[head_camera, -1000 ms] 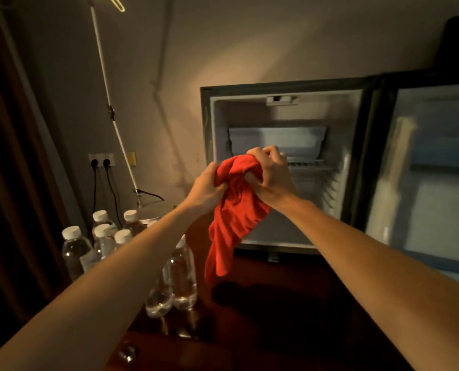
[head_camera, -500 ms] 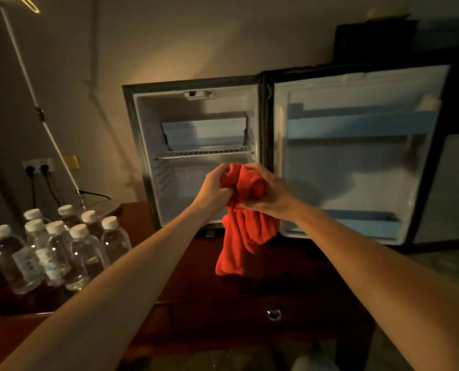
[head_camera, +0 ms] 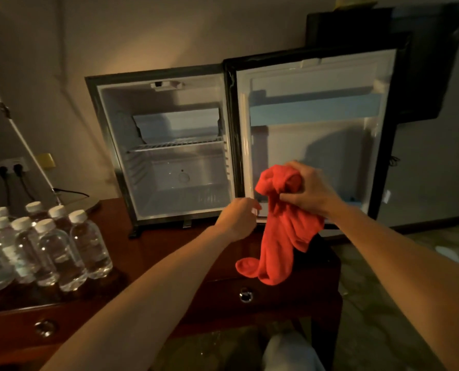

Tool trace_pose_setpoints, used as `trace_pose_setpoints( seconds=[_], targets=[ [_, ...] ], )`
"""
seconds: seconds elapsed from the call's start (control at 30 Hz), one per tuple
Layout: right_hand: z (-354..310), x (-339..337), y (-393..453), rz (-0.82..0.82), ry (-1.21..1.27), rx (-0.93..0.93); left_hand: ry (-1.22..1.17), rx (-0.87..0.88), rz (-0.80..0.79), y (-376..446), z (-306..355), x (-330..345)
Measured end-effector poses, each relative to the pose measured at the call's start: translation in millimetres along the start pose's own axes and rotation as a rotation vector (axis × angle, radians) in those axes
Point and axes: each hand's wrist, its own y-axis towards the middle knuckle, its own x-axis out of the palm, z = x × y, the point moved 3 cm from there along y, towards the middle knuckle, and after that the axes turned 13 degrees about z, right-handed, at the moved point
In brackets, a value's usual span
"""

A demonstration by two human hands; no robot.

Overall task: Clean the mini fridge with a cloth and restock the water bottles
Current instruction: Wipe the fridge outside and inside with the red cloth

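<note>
The mini fridge (head_camera: 110, 145) stands on a dark wooden desk (head_camera: 169, 245), its door (head_camera: 316, 145) swung wide to the right and its inside bare except for a wire shelf (head_camera: 174, 145). My right hand (head_camera: 311, 191) grips a bunched red cloth (head_camera: 281, 231) in front of the door's lower edge; the cloth hangs down to the desk edge. My left hand (head_camera: 236, 220) is just left of the cloth, apart from it, fingers loosely curled and holding nothing. Several water bottles (head_camera: 62, 250) with white caps stand at the desk's left.
A thin lamp pole (head_camera: 16, 129) slants up at the left, with plugs in a wall socket (head_camera: 8, 167) and a cable behind the bottles. Two desk drawers have round metal pulls (head_camera: 245, 294). A dark cabinet (head_camera: 423, 76) stands behind the door. Floor lies at the right.
My left hand has let go of the cloth and dropped slightly. My right hand carried the cloth rightward to the door's lower part. The view has shifted right and pulled back.
</note>
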Motion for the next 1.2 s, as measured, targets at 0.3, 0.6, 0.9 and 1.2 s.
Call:
trace_pose_setpoints(
  seconds=[0.3,0.6,0.9,1.2],
  targets=[
    [45,-52,-5,0.05,-0.219,-0.058,0.212,0.433,0.083,12,58,75],
    [67,-94,-21,0.085,-0.235,0.054,0.24,0.417,-0.079,30,97,109],
    [72,-123,-36,0.102,-0.215,0.079,0.346,0.361,-0.171,28,111,93],
    [-10,-120,-62,0.051,-0.147,-0.237,0.257,0.306,-0.142,-29,81,32]
  ],
)
